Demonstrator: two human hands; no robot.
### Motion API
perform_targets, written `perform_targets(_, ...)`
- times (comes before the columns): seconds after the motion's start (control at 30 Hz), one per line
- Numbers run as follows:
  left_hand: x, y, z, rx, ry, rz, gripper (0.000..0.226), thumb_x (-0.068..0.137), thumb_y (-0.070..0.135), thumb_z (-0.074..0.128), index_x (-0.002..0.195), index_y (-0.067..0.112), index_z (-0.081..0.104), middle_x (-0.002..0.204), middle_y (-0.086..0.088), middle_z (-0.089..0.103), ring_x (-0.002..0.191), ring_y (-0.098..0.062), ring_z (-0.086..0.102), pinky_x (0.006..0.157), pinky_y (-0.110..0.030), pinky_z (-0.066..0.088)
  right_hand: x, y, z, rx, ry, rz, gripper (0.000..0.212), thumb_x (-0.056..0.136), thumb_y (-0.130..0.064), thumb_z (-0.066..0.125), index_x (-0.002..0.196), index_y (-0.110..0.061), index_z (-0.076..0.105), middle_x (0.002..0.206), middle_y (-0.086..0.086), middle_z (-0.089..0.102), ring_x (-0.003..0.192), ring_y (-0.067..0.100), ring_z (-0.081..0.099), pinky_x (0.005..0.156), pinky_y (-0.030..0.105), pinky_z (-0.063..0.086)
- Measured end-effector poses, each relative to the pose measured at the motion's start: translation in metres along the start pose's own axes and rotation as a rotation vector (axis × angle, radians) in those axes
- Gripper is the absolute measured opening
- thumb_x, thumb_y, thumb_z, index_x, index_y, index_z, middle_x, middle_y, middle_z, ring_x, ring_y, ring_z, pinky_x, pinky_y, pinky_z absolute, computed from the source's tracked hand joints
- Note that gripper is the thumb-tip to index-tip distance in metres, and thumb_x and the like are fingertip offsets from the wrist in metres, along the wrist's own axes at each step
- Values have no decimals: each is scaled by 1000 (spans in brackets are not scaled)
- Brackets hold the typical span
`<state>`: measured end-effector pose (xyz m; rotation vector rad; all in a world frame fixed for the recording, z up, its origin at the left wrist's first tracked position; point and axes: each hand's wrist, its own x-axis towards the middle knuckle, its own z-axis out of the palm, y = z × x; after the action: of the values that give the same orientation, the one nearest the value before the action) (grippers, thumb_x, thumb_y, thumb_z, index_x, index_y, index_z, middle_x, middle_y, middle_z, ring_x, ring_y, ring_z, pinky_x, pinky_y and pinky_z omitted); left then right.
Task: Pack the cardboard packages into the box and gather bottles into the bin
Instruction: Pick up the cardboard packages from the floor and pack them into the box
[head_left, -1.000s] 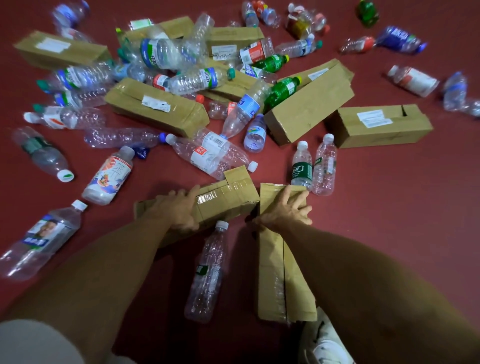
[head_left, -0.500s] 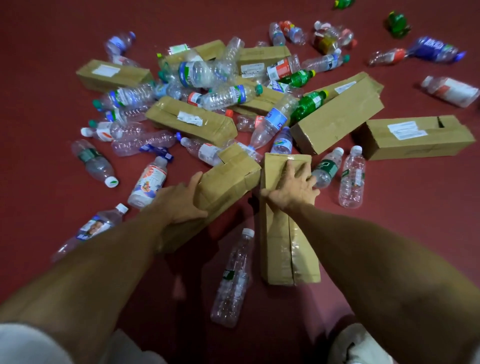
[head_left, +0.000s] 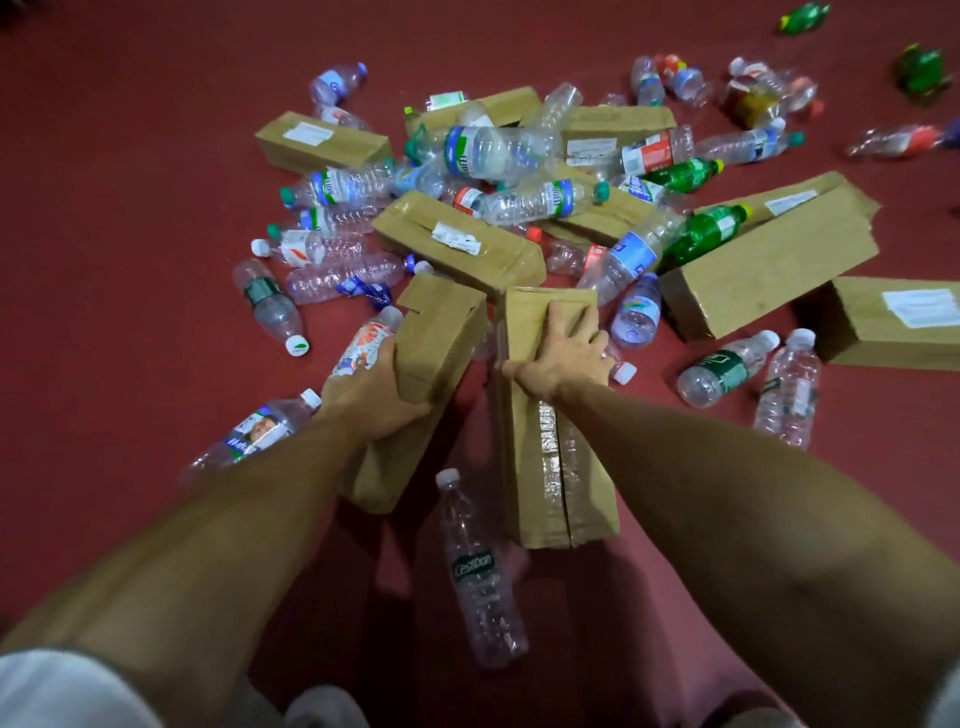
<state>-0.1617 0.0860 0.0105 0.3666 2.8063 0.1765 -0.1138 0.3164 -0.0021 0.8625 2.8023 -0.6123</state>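
Since each hand has one package: my left hand (head_left: 376, 395) grips side of left package (head_left: 434, 348), tilted; my right hand (head_left: 563, 358) clamps top of right package (head_left: 550, 467), thumb over edge. Squeeze firm, raise level, avoid clear bottle (head_left: 478, 566) between. Box, bin not in view.

Far-right cardboard package (head_left: 893, 332) half off-frame; distant green bottle (head_left: 923, 70) a blur.
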Motion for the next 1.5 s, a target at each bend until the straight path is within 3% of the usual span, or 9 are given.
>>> perform_targets(0.13, 7, 1, 29, -70, -126, -66, 120, 76, 71, 66, 157, 24, -8, 159, -10, 29, 139, -37, 38, 110, -47, 33, 1, -3, 10, 54, -50, -21, 118, 67, -79, 67, 155, -22, 11, 162, 20, -8, 148, 42, 6, 117, 55, 21)
perform_targets(0.27, 11, 1, 45, -178, -148, -73, 131, 66, 79, 69, 157, 27, -10, 162, -11, 23, 142, -33, 35, 112, -44, 35, 3, 9, 14, 54, -169, 2, 126, 66, -83, 64, 158, -23, 2, 163, 17, -18, 151, 37, -6, 119, 59, 11)
perform_targets(0.57, 11, 16, 56, -145, -193, -98, 132, 64, 83, 66, 156, 33, -15, 153, -29, 26, 141, -41, 31, 112, -49, 33, -5, 25, 18, 61, -171, -38, 133, 62, -82, 70, 158, -28, -4, 163, 8, -25, 152, 32, -10, 114, 66, 22)
perform_targets(0.77, 10, 27, 58, -275, -307, -60, 134, 71, 63, 78, 151, 38, -26, 161, -25, -20, 151, -43, -2, 120, -54, 15, -5, 36, 17, 32, -123, -57, 123, 64, -73, 75, 155, -26, 7, 163, 8, -22, 151, 32, -7, 113, 66, 23)
perform_targets(0.87, 7, 29, 57, -262, -269, -3, 132, 73, 62, 77, 148, 42, -30, 160, -17, -29, 151, -43, 6, 118, -56, 20, -8, 44, 15, 4, -97, -72, 117, 69, -69, 75, 156, -26, 9, 163, 9, -21, 151, 33, -6, 113, 64, 25)
perform_targets(1.1, 2, 19, 58, -219, -150, 115, 119, 74, 65, 73, 142, 61, -25, 162, -18, -22, 143, -46, 31, 111, -52, 36, -19, 45, 18, -73, -111, -124, 103, 74, -70, 68, 154, -35, 14, 162, 11, -16, 150, 35, -5, 111, 63, 29)
perform_targets(1.27, 8, 13, 62, -240, -271, 86, 106, 76, 67, 70, 146, 64, -9, 161, -14, -28, 146, -47, 21, 117, -51, 28, -18, 32, 11, -105, -190, -119, 92, 76, -81, 57, 152, -39, 27, 162, 12, -18, 150, 37, -6, 113, 62, 25)
perform_targets(1.4, 13, 14, 63, -233, -340, 64, 114, 72, 64, 76, 143, 65, -14, 157, -13, -37, 148, -49, 11, 118, -54, 24, -15, 25, 8, -169, -244, -64, 104, 73, -85, 56, 157, -38, 17, 160, 14, -28, 150, 40, -11, 115, 62, 25)
perform_targets(1.5, 14, 13, 62, -245, -318, 49, 112, 75, 60, 75, 145, 64, -13, 158, -15, -33, 147, -49, 18, 118, -52, 26, -17, 20, 10, -181, -251, -37, 112, 69, -86, 59, 157, -35, 12, 158, 16, -33, 150, 42, -15, 114, 64, 24)
